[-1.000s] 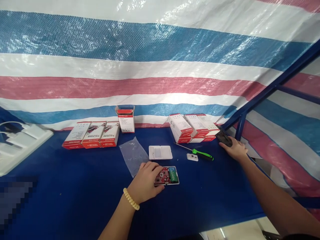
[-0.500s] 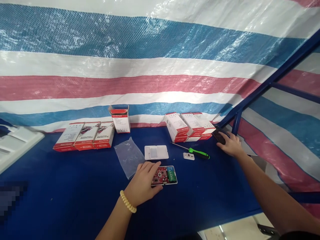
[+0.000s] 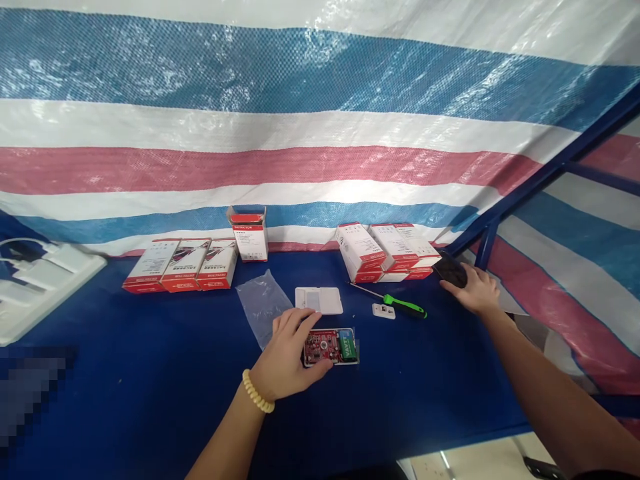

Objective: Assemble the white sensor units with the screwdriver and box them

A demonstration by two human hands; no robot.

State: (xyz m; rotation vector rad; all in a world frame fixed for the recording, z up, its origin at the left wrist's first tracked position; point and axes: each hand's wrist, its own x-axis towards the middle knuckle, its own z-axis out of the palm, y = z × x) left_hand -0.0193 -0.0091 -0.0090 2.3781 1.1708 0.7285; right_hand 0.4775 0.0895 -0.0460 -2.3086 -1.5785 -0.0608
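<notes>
1. The left hand point(image 3: 287, 357) still rests flat on the opened detector point(image 3: 331, 347), fingers spread over its red circuit board, near the table's point(image 3: 150, 373) middle.
2. The right hand point(image 3: 477, 290) has lifted the dark phone point(image 3: 450, 270) slightly, fingers curled around it, beside the stacked boxes point(image 3: 387, 252).
3. A green screwdriver point(image 3: 400, 305) lies between the hands, untouched.

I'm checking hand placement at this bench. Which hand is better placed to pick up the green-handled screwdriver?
Probably the right hand: it lies just right of the screwdriver, on a dark object. The left hand is occupied, resting on the open circuit board unit.
</notes>
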